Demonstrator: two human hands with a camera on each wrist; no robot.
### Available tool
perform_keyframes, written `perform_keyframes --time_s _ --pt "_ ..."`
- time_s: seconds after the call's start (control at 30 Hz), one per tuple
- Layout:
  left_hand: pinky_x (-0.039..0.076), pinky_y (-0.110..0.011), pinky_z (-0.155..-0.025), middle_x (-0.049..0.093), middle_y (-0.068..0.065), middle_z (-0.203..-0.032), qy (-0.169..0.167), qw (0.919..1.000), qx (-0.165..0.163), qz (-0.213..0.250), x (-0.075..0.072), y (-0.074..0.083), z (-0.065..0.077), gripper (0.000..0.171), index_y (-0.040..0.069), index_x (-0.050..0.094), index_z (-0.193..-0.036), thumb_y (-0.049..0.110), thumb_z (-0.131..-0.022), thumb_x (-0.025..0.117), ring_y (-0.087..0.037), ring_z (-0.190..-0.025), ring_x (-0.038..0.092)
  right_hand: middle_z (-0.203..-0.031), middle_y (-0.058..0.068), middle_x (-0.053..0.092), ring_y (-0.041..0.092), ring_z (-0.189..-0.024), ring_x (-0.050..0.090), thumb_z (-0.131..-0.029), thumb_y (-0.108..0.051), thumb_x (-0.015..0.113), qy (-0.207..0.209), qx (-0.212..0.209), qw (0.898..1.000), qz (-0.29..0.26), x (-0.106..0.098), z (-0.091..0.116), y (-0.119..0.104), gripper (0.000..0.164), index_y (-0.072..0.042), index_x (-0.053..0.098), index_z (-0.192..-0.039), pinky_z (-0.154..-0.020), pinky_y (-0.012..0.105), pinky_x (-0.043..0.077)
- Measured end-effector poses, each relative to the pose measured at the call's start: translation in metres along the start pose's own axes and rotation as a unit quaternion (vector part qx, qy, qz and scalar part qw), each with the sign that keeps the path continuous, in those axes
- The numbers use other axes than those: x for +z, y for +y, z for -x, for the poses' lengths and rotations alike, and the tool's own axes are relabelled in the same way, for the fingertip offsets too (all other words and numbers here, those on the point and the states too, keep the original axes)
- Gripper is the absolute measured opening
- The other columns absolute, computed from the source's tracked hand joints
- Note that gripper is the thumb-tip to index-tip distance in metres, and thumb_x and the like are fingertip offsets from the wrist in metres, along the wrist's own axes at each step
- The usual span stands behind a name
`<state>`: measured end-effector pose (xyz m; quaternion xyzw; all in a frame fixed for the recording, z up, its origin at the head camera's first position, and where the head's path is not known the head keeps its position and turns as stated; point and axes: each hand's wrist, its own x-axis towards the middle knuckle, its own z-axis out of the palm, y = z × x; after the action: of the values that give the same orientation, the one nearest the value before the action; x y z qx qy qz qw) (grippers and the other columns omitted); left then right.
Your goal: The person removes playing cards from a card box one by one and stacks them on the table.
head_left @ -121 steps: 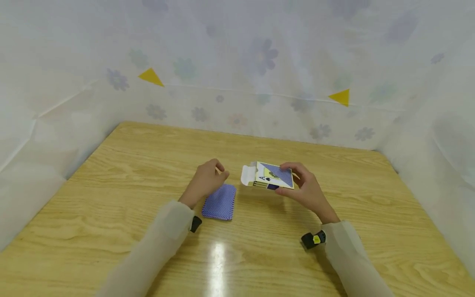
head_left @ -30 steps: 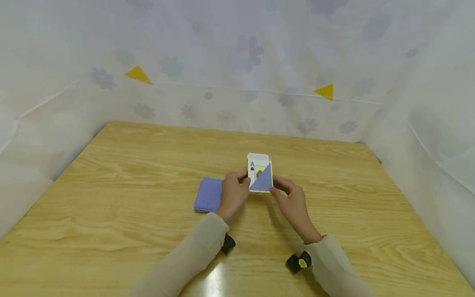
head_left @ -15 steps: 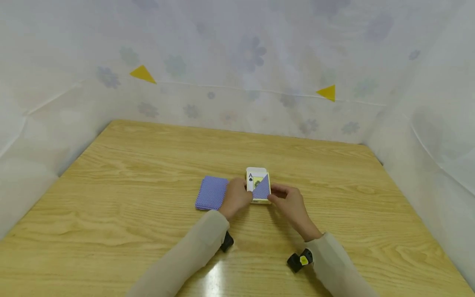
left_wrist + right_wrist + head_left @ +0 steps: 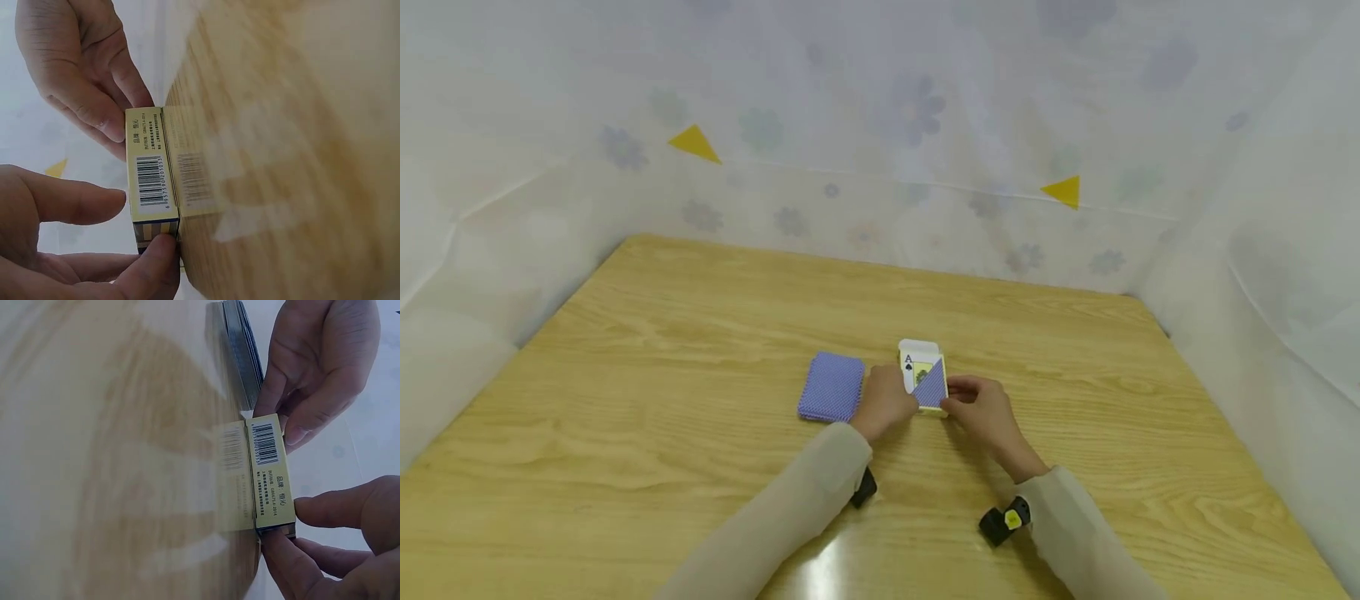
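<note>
A playing card box (image 4: 931,388) lies flat on the table between both hands, its ace-of-spades face up. Its white flap (image 4: 917,345) stands open at the far end. From the left side my left hand (image 4: 883,402) grips the box, covering its near left corner in the head view. My right hand (image 4: 988,414) holds the near right edge, thumb at the top corner and fingers along the side. In the left wrist view the barcoded end (image 4: 150,165) of the box meets its reflection on the tabletop. A stack of blue-backed cards (image 4: 831,386) lies just left of my left hand.
The wooden table (image 4: 700,467) has a glossy surface. Pale floral sheeting (image 4: 865,100) encloses its back and sides, with yellow triangles (image 4: 1063,192) at the back. In the right wrist view, the card stack (image 4: 239,353) shows edge-on behind the left hand.
Earlier the right hand alone held the box raised, its flap pointing left. Since then the box has turned flap-away, the left hand has taken hold, and both hands have lowered it to the table.
</note>
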<state>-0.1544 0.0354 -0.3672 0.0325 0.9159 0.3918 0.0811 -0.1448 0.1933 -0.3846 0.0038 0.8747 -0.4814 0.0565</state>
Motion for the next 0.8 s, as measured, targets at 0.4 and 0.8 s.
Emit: perform_keyframes --time_s 0.4,0.8 --pt "0.037 -0.028 -0.057 0.053 -0.014 -0.083 -0.044 0.9984 -0.01 0.033 -0.004 0.0012 0.0019 0.006 -0.003 0.059 -0.078 0.002 -0.08 0.061 -0.022 -0.07 0.045 -0.112 0.024 0.062 0.032 -0.102 0.061 -0.087 -0.006 0.063 -0.007 0.021 0.999 0.028 -0.0024 -0.0008 -0.0029 0.039 0.01 0.057 -0.122 -0.084 0.036 0.052" --pt "0.035 -0.029 -0.06 0.053 -0.015 -0.086 -0.043 0.9989 0.01 0.015 -0.0057 0.0002 0.0031 0.007 -0.003 0.059 -0.078 0.003 -0.08 0.062 -0.024 -0.076 0.045 -0.112 0.024 0.063 0.032 -0.101 0.062 -0.087 -0.007 0.063 -0.021 0.011 0.999 0.026 -0.0018 -0.0013 -0.0053 0.039 0.01 0.057 -0.122 -0.085 0.038 0.052"
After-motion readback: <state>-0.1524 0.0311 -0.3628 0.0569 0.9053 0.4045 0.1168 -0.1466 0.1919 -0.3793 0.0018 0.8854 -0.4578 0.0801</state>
